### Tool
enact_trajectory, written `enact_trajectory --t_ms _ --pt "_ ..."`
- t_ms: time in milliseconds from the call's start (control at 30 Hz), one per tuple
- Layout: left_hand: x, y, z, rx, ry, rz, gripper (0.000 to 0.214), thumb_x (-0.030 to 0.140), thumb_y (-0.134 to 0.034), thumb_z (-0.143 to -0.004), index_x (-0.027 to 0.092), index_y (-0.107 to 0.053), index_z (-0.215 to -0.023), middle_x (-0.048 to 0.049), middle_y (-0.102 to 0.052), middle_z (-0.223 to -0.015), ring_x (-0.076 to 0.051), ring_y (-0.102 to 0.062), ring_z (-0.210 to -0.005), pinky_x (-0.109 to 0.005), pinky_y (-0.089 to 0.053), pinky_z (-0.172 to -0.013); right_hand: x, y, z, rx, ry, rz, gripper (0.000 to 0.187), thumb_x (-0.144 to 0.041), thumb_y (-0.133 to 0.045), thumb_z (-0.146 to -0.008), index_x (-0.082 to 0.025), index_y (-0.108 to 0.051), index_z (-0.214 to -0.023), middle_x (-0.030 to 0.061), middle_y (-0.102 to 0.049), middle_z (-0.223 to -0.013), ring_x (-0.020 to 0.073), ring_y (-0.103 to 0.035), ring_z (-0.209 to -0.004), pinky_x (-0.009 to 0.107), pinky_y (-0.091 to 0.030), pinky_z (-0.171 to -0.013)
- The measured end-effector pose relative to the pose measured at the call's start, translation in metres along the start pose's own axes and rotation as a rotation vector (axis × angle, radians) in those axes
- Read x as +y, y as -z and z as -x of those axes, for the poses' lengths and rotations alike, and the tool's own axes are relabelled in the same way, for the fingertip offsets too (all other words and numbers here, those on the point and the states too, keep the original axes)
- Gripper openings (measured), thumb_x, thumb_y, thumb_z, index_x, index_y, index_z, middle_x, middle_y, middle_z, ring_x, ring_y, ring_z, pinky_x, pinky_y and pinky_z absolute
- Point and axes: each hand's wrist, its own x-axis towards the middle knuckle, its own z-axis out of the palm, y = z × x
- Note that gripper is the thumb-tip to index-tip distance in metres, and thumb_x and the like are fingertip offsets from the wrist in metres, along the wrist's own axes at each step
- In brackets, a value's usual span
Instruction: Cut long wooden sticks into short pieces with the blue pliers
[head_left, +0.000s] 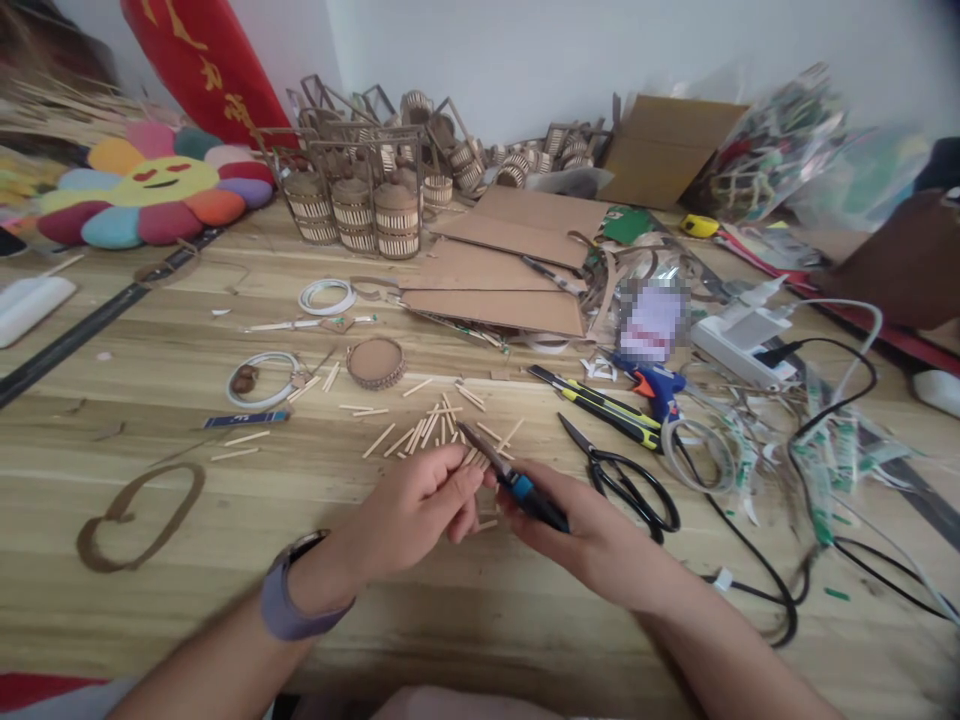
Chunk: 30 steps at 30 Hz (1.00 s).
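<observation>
Over the middle of the wooden table, my left hand (427,497) pinches a few short thin wooden sticks (475,457) between thumb and fingers. My right hand (577,520) is closed round a tool with a black-and-blue handle (534,497). Its narrow dark metal tip lies against or just over the sticks; whether it is a knife or pliers I cannot tell. Both hands are close together, nearly touching. Just beyond them a loose heap of wooden sticks (431,428) is spread on the table. A round brown disc with a braided rim (376,363) lies further off to the left.
Black scissors (626,480), a yellow-black utility knife (600,405) and a blue glue gun (660,385) lie right of my hands. Cables run from a white power strip (742,340). Cardboard sheets (495,300) and small stick-sided baskets (352,215) stand behind. A brown strip (142,515) curls at left.
</observation>
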Motion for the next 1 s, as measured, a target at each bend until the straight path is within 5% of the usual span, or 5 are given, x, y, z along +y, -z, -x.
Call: enact_trajectory --t_ms 300,633,1000 --pt "0.0 -0.005 -0.001 -0.013 0.049 0.29 0.033 0.047 -0.048 -0.088 0.015 -0.057 -0.083 0.0067 -0.044 -0.042 -0.012 -0.051 -0.05 -0.026 -0.044 -0.061 0.0 0.007 0.001 -0.102 -0.03 -0.077 0.014 -0.022 -0.053 -0.081 -0.018 -0.056 -0.095 0.0023 -0.061 -0.09 0.0176 -0.054 -0.081 0.027 -0.043 -0.073" --pt "-0.007 -0.006 -0.001 0.002 0.055 0.215 0.034 0.046 -0.044 -0.091 0.014 -0.057 -0.086 0.0083 -0.04 -0.043 -0.011 -0.048 -0.05 -0.025 -0.043 -0.06 -0.004 0.0 0.0 -0.02 0.022 0.084 0.02 -0.007 -0.048 -0.075 -0.02 -0.052 -0.09 -0.003 -0.055 -0.076 0.0126 -0.049 -0.068 0.022 -0.039 -0.064" --pt "-0.006 -0.004 0.001 0.004 0.016 0.033 0.035 0.045 -0.037 -0.094 0.016 -0.055 -0.087 0.0082 -0.04 -0.045 -0.01 -0.043 -0.049 -0.025 -0.04 -0.059 -0.002 -0.01 0.0 0.09 0.01 0.147 0.023 -0.011 -0.049 -0.079 -0.02 -0.054 -0.099 0.0017 -0.062 -0.086 0.0161 -0.054 -0.075 0.026 -0.042 -0.07"
